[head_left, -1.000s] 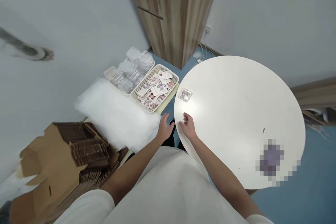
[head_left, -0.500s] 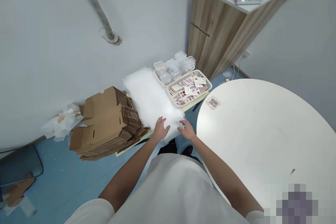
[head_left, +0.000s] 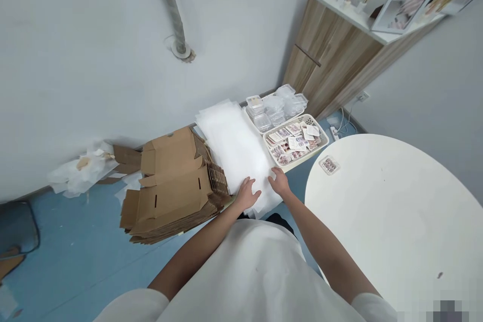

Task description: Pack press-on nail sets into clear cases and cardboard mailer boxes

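A stack of thin, translucent white sheets (head_left: 234, 143) lies on a low surface in front of me; whether they are foam sheets or bags I cannot tell. My left hand (head_left: 248, 194) is over the near part of this stack, thumb and fingers apart. Across from it, my right hand (head_left: 279, 182) is at the stack's right side, its fingers also spread and nothing held. Both hands are very near the top sheet, and contact is hard to judge. Left of the sheets sits a pile of flattened brown cardboard boxes (head_left: 175, 186).
Behind the sheets stand a white basket of small printed cards (head_left: 296, 141) and a tray of clear plastic cases (head_left: 273, 110). A round white table (head_left: 377, 211) is at right with one small clear case (head_left: 329, 165) on it. A wooden cabinet (head_left: 332, 50) fills the corner.
The view has shifted, so the furniture and stacks appear farther right and slightly lower. Both hands stay spread over the near end of the white sheets.
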{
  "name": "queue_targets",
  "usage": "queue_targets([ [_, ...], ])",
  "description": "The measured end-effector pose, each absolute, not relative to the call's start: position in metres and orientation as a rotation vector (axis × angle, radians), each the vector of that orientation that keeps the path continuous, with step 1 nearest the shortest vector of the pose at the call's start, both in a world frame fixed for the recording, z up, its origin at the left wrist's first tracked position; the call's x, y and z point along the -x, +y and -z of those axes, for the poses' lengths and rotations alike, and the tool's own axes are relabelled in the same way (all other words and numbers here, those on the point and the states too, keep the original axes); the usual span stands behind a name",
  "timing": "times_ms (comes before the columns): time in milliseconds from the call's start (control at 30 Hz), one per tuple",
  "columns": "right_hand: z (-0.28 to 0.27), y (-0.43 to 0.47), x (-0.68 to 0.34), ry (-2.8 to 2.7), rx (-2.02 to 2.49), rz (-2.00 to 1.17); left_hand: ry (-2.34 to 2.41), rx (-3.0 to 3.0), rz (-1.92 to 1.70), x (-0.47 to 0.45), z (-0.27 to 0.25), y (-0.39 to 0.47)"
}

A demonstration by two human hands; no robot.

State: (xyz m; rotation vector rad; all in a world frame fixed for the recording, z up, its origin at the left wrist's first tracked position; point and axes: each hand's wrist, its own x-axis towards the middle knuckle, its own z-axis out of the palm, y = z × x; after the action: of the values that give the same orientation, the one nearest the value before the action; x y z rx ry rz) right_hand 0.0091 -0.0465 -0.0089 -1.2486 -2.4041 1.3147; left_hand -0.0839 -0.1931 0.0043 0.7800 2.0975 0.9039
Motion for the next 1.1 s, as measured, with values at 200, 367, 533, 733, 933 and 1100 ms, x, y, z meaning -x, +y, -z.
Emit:
queue_targets([
  [200, -0.026, -0.061, 0.018, -2.386, 0.955, -1.248, 1.980, -0.533, -1.239, 0.088, -0.013, -0.176],
  [367, -0.047, -0.077, 0.031, -2.187, 0.855, -1.562, 1.809, -0.345, -1.494, 0.093, -0.027, -0.162],
  [533, -0.059, -0.079, 0.028, -2.066, 0.768, -1.865, 1.915, -0.289, -1.527, 0.095, -0.037, -0.165],
  [733, -0.075, -0.071, 0.029, -2.165, 1.029, -1.673, 2.065, -0.724, -1.476, 0.084, -0.046, -0.173],
  [933, -0.081, -0.064, 0.016, -2.278, 1.179, -1.351, 1.957, -1.138, -1.320, 0.054, -0.051, -0.181],
  [1100, -0.085, -0.048, -0.028, -2.208, 1.137, -1.297, 2.211, -0.866, -1.219, 0.051, -0.032, -0.179],
])
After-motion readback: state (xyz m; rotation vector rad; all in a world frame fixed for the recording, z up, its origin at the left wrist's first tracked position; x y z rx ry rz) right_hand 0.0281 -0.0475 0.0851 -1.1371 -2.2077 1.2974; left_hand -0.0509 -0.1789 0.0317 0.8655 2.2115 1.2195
